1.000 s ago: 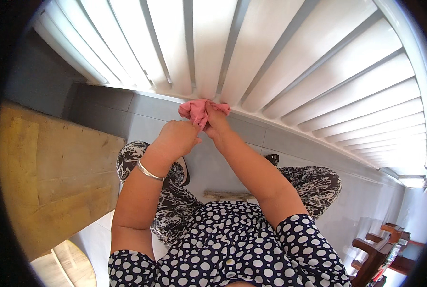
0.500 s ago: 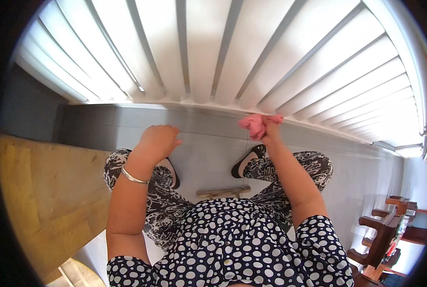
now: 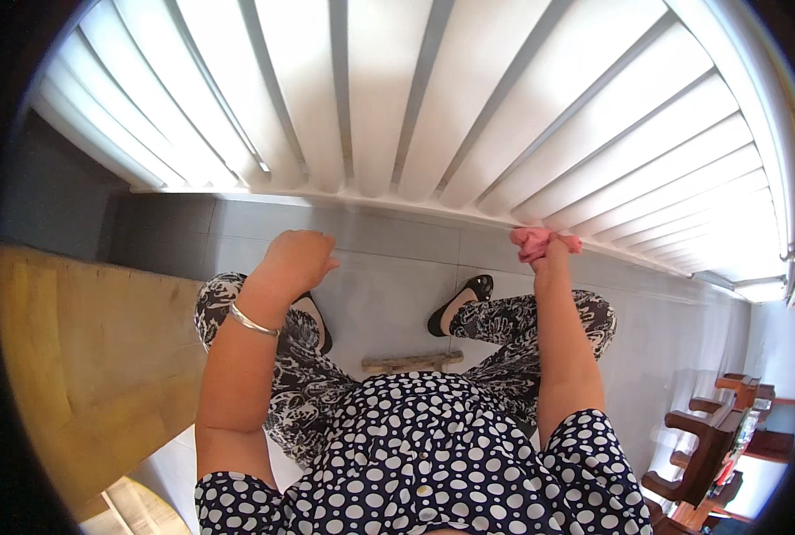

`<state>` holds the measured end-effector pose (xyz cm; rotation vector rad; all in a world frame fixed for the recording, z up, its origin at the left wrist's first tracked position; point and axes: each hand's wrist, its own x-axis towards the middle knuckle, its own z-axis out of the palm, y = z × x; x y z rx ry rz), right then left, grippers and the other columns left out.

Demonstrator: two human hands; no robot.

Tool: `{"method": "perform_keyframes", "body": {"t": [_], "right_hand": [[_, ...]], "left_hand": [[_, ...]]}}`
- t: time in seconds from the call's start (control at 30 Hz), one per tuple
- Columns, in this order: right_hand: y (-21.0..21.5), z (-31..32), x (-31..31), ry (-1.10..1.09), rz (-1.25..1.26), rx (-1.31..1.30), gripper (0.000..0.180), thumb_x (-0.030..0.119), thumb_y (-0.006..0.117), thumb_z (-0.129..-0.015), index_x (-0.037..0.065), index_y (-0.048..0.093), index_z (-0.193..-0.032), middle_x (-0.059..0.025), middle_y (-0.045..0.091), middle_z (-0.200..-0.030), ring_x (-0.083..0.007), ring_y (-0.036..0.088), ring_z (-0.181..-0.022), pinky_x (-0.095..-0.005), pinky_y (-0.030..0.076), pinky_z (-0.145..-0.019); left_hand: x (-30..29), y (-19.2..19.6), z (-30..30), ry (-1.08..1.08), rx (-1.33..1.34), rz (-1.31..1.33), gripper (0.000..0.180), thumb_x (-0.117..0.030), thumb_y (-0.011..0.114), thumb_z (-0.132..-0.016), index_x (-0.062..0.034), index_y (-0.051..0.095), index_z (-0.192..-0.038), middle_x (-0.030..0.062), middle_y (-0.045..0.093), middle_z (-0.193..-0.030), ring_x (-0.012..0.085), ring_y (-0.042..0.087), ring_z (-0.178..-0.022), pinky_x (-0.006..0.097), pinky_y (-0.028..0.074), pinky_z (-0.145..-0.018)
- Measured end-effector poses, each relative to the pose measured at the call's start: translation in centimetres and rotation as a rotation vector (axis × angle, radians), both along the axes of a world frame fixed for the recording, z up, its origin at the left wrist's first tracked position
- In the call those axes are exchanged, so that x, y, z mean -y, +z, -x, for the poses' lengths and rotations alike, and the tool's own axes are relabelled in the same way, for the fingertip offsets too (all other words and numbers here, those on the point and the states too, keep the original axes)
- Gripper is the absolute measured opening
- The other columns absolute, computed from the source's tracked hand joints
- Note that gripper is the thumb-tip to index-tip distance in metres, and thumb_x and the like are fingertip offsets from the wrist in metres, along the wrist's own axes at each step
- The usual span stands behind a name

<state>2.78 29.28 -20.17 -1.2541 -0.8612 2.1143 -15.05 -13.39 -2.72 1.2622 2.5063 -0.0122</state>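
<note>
My right hand (image 3: pixel 547 254) grips a crumpled pink cloth (image 3: pixel 536 240) and presses it against the lower edge of the white vertical blinds (image 3: pixel 397 98), to the right of centre. My left hand (image 3: pixel 295 260) is curled into a loose fist with nothing in it, hovering just below the blinds' bottom edge at the left. A silver bangle (image 3: pixel 250 321) sits on my left wrist. Both forearms reach up from my polka-dot top.
Grey tiled floor (image 3: pixel 389 259) lies below, with my black shoes (image 3: pixel 458 303) and a small wooden block (image 3: pixel 413 362) on it. A wooden tabletop (image 3: pixel 77 357) is at the left. Dark wooden chairs (image 3: pixel 709 446) stand at the lower right.
My right hand slid the pink cloth rightward along the blinds' lower edge, from the centre to the right. My left hand moved apart from it and stays at the left.
</note>
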Motion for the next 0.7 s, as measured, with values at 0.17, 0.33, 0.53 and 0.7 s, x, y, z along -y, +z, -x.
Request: {"method": "perform_keyframes", "body": {"t": [0.17, 0.33, 0.53, 0.7], "right_hand": [[1.3, 3.4, 7.4, 0.313, 0.073, -0.104, 0.031, 0.023, 0.027, -0.100, -0.001, 0.041, -0.112, -0.0162, 0.056, -0.105, -0.0279, 0.059, -0.089, -0.0416, 0.053, -0.064], [-2.3, 8.0, 12.0, 0.821, 0.311, -0.721, 0.032, 0.024, 0.029, -0.100, 0.000, 0.044, -0.112, -0.0133, 0.058, -0.104, -0.0263, 0.059, -0.088, -0.0423, 0.051, -0.062], [2.6, 15.2, 23.8, 0.524, 0.342, -0.239, 0.032, 0.025, 0.032, -0.100, -0.001, 0.046, -0.113, -0.0133, 0.059, -0.108, -0.0252, 0.059, -0.089, -0.0409, 0.051, -0.064], [4.2, 19.4, 29.8, 0.695, 0.441, -0.348, 0.033, 0.025, 0.032, -0.100, -0.001, 0.044, -0.117, -0.0135, 0.057, -0.114, -0.0274, 0.059, -0.098, -0.0433, 0.051, -0.075]], "left_hand": [[0.3, -0.4, -0.1, -0.019, -0.008, -0.002, 0.025, -0.025, 0.063, -0.082, -0.0048, 0.061, -0.095, 0.0138, 0.064, -0.087, 0.0318, 0.062, -0.084, 0.041, 0.049, -0.074], [0.2, 0.3, -0.2, -0.015, -0.006, -0.024, 0.024, -0.025, 0.063, -0.081, -0.0047, 0.061, -0.095, 0.0140, 0.064, -0.087, 0.0317, 0.062, -0.084, 0.041, 0.049, -0.074], [0.8, -0.3, -0.2, 0.008, 0.010, -0.059, 0.025, -0.025, 0.063, -0.080, -0.0050, 0.062, -0.095, 0.0135, 0.064, -0.088, 0.0311, 0.062, -0.084, 0.041, 0.049, -0.074], [1.0, -0.4, 0.1, 0.035, 0.009, -0.064, 0.027, -0.025, 0.063, -0.080, -0.0050, 0.060, -0.099, 0.0142, 0.064, -0.087, 0.0320, 0.062, -0.083, 0.043, 0.049, -0.073]]}}
